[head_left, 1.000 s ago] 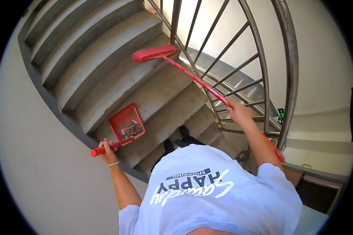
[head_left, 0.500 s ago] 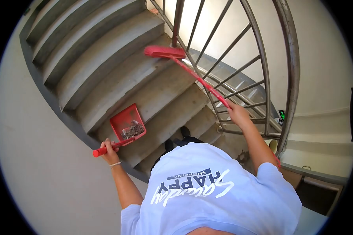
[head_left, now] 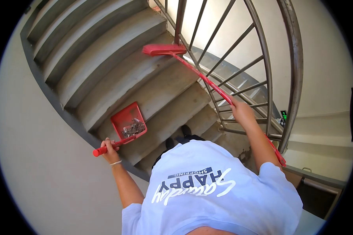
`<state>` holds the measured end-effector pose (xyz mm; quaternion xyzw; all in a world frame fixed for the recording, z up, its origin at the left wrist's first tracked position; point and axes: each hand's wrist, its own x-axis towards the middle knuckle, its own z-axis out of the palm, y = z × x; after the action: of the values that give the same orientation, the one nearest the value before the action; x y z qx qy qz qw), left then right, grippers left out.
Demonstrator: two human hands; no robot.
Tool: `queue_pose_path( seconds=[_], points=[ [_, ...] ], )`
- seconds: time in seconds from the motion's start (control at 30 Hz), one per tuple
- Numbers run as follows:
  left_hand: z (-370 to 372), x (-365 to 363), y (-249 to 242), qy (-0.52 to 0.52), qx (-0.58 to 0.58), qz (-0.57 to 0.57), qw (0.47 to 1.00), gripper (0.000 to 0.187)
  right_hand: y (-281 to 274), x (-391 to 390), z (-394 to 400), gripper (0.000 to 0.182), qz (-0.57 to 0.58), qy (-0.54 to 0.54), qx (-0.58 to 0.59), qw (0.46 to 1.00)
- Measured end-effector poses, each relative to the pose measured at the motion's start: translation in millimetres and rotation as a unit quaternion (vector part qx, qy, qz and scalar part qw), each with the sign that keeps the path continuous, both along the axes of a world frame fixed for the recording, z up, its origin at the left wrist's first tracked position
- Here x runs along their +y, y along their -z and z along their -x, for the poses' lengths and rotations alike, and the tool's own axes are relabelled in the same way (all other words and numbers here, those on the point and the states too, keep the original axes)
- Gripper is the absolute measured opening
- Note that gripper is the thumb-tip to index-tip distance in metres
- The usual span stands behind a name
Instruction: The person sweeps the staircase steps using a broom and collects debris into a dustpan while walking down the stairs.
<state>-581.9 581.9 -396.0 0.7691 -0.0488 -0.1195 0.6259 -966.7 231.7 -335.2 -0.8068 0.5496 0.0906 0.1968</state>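
Observation:
My left hand (head_left: pixel 110 150) is wrapped round the red handle of a dustpan (head_left: pixel 124 116). Grey debris (head_left: pixel 134 128) lies in the pan, which is over a stair step near the wall side. My right hand (head_left: pixel 242 112) grips the long red handle of a broom (head_left: pixel 164 49). The broom's red bristle head is at a step beside the railing, up and left of that hand. Behind my right forearm the handle passes out of sight, and its end shows again near the elbow.
Curved concrete steps (head_left: pixel 106 51) rise to the upper left, with a pale wall (head_left: pixel 47 164) along their outer side. A metal railing (head_left: pixel 266 62) runs along the right. My dark shoe (head_left: pixel 186 130) is on a lower step. A green lit sign (head_left: pixel 283 116) shows beyond the railing.
The broom handle has turned slightly and more of its lower end shows behind my right arm. My right hand has shifted a little right and up. The dustpan has barely moved.

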Motion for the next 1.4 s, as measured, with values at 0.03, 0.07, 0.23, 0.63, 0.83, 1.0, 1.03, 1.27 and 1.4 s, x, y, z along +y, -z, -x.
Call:
queue_pose_path(
  seconds=[0.03,0.07,0.23,0.63,0.83,1.0,1.03,1.27,1.4],
  points=[
    [0.1,-0.5,0.2,0.002,-0.002,0.001,1.0,0.03,19.9,-9.0,-2.8,0.042,0.0,-0.017,-0.022,1.0],
    [0.1,-2.5,-0.7,0.006,-0.003,0.0,1.0,0.03,30.2,-14.3,-3.1,0.042,0.002,-0.031,-0.045,0.999],
    [-4.3,-4.3,0.6,-0.011,-0.021,-0.021,0.999,0.032,12.4,7.2,-8.9,0.043,-0.006,-0.003,0.021,1.0],
    [-9.0,-3.9,0.9,0.012,-0.021,-0.028,0.999,0.033,52.7,5.7,-10.8,0.043,-0.034,0.011,-0.114,0.993],
    [-6.3,-4.4,-1.4,-0.01,-0.008,-0.035,0.999,0.032,45.4,-2.6,-56.3,0.042,-0.053,-0.031,-0.127,0.99],
    [-0.4,1.3,2.8,-0.03,-0.005,-0.028,0.999,0.031,45.9,-22.4,-50.7,0.042,-0.009,-0.046,-0.075,0.996],
    [0.4,2.5,3.3,-0.029,-0.004,-0.023,0.999,0.031,57.2,-26.2,-44.7,0.041,-0.005,-0.033,-0.058,0.998],
    [1.0,0.5,5.3,-0.031,-0.01,-0.003,0.999,0.031,20.6,-16.1,-3.8,0.043,-0.03,-0.032,-0.098,0.994],
    [-0.5,-1.6,4.8,-0.051,-0.01,-0.015,0.999,0.032,27.8,-44.6,-31.0,0.042,0.053,-0.069,-0.035,0.996]
  ],
)
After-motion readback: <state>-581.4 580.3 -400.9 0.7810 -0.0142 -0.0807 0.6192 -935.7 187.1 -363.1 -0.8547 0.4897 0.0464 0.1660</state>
